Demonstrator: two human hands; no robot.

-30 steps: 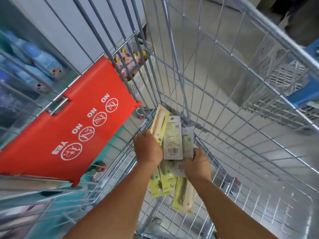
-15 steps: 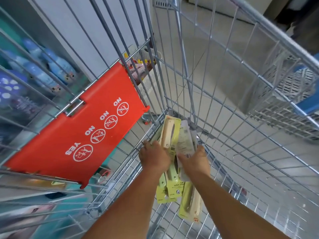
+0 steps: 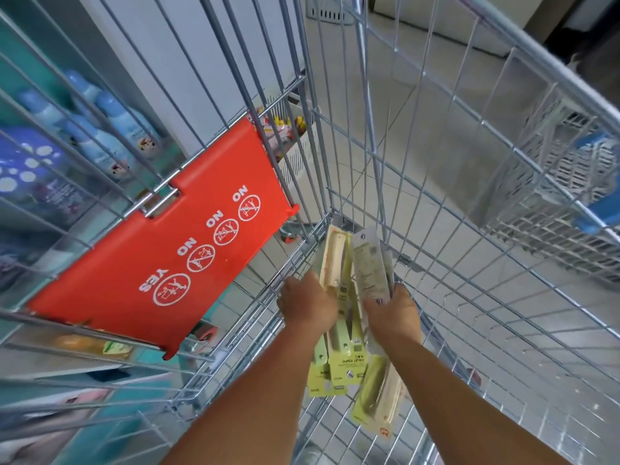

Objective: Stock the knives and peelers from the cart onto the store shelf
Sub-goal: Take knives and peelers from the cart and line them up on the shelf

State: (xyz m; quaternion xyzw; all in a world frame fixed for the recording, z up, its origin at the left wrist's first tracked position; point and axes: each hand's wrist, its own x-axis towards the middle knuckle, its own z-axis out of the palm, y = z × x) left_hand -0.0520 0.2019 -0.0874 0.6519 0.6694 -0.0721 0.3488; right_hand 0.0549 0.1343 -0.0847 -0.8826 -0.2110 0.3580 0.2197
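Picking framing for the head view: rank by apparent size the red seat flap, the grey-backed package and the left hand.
1. red seat flap, by far the largest.
2. grey-backed package and left hand: they look about alike; the package is partly hidden in the right hand, so no ranking.

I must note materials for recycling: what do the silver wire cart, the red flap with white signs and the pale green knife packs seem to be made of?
Silver wire cart: metal, likely plated steel; thin welded rods with a bright sheen.
Red flap with white signs: moulded plastic, smooth and slightly glossy, with printed symbols.
Pale green knife packs: apparently printed card, perhaps under clear plastic; flat, with hang holes. The left hand and right hand grip them.
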